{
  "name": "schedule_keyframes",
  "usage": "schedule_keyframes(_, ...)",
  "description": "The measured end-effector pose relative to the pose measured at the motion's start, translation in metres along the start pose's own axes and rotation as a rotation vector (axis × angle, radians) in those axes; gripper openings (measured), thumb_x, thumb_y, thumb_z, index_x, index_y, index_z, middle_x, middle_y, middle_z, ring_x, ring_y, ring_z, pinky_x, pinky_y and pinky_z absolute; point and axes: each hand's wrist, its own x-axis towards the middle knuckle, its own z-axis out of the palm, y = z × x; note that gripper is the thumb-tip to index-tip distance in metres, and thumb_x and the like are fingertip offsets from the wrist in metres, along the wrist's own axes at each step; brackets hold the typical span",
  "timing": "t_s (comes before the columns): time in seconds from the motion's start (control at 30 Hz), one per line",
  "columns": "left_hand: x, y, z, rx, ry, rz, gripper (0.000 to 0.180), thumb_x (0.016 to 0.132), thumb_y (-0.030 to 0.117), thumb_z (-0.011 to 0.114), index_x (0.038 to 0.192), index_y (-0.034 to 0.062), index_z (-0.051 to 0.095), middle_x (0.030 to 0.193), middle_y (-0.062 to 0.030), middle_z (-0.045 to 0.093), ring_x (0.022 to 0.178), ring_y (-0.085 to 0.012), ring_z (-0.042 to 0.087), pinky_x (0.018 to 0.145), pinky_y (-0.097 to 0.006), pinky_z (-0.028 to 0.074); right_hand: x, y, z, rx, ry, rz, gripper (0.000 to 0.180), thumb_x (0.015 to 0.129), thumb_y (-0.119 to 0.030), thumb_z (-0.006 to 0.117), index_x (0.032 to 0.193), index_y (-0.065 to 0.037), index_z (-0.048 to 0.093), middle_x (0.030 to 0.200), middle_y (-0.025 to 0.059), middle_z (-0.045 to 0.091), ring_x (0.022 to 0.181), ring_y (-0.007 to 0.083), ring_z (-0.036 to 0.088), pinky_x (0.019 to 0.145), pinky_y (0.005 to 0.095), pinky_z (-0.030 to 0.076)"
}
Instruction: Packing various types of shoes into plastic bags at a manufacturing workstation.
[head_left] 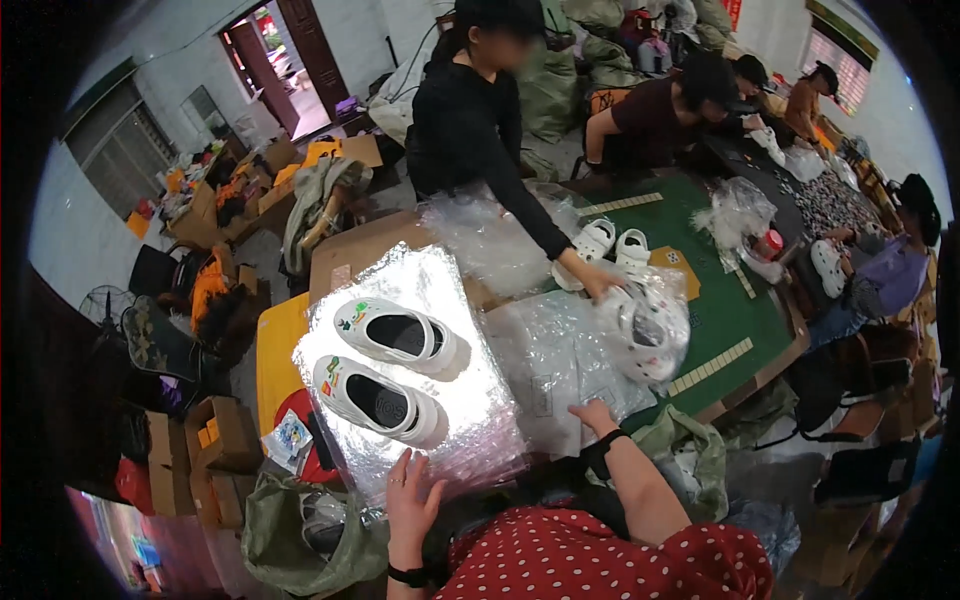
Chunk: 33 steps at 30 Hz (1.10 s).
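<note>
A pair of white clogs with dark insoles and small colourful charms lies on a shiny silver foil sheet [470, 400]. One clog [425, 335] is farther off, the other clog [400, 412] nearer to me. My left hand [412, 497] is open at the foil's near edge, fingers spread, just below the nearer clog's heel. My right hand [597, 420] is open beside the near edge of a clear plastic bag [545, 350]; whether it touches the plastic I cannot tell. Across the table, a co-worker's hand [597, 282] rests on white clogs in clear plastic [645, 335].
Another white clog pair [612, 243] sits on the green table mat [700, 270], near cream strips [712, 367] and a yellow card [677, 268]. Green sacks [300, 535] stand by the table's near side. Cardboard boxes [220, 440] are at left; several people work at right.
</note>
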Motion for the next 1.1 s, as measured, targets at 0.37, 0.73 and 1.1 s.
schedule_keyframes(0.37, 0.001, 0.004, 0.023, 0.116, -0.078, -0.060, 0.048, 0.075, 0.023, 0.079, 0.116, 0.0068, 0.061, 0.131, -0.0190, 0.051, 0.116, -0.0394, 0.050, 0.098, -0.046, 0.043, -0.018, -0.056, -0.112, 0.858, -0.105, -0.372, 0.010, 0.090, -0.013, 0.065, 0.095, -0.005, 0.062, 0.083, -0.0006, 0.062, 0.076, 0.0080, 0.057, 0.072, 0.0241, 0.046)
schedule_keyframes(0.73, 0.028, 0.043, -0.002, -0.439, -0.172, -0.105, 0.045, 0.084, 0.022, 0.073, 0.125, 0.0079, 0.061, 0.123, -0.0146, 0.061, 0.119, -0.0295, 0.054, 0.100, -0.041, 0.043, -0.197, -0.176, -0.211, 1.507, -0.385, -0.643, 0.045, 0.084, -0.002, 0.068, 0.126, -0.007, 0.053, 0.111, 0.0023, 0.062, 0.093, 0.0121, 0.058, 0.084, 0.0273, 0.048)
schedule_keyframes(1.1, 0.040, 0.056, -0.063, -1.726, -0.317, -0.032, 0.087, 0.087, 0.038, 0.058, 0.154, 0.0066, 0.013, 0.154, -0.0147, 0.030, 0.139, -0.0320, 0.036, 0.113, -0.048, 0.032, -0.289, -0.233, -0.176, 0.877, -1.179, -0.963, 0.081, 0.067, -0.007, 0.077, 0.139, 0.005, 0.044, 0.132, 0.0138, 0.058, 0.123, 0.0297, 0.053, 0.101, 0.0376, 0.044)
